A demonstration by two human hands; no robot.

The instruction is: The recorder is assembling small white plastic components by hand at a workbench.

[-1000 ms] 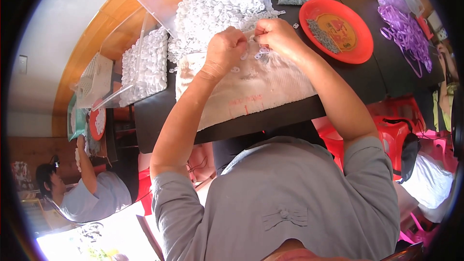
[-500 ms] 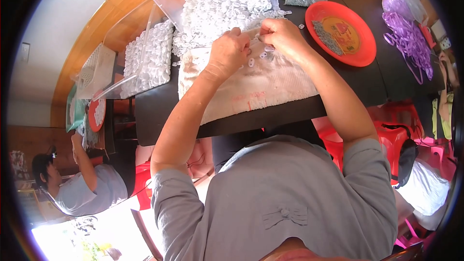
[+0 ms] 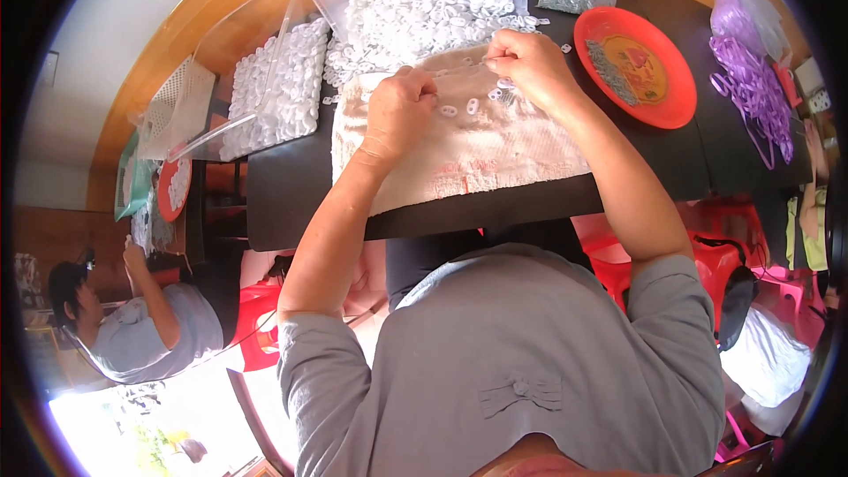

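Observation:
My left hand (image 3: 399, 108) rests on a pale cloth (image 3: 495, 152) spread over the black table (image 3: 291, 199), its fingers curled and pinching a small white part. My right hand (image 3: 521, 62) is just beyond it, fingertips pinched on a thin metal piece near the cloth's far edge. A few small white rings (image 3: 461, 109) lie loose on the cloth between the two hands. Directly behind the hands is a big heap of white plastic rings (image 3: 415, 0).
A red plate (image 3: 678, 79) with small metal bits lies to the right, purple bands (image 3: 751, 88) past it. A clear tray of white parts (image 3: 278, 84) stands at the left. Red stools (image 3: 707, 247) are under the table. Another person (image 3: 132, 318) works at far left.
Both hands have shifted slightly apart and nearer to me on the cloth; the right hand now pinches at the cloth's far edge.

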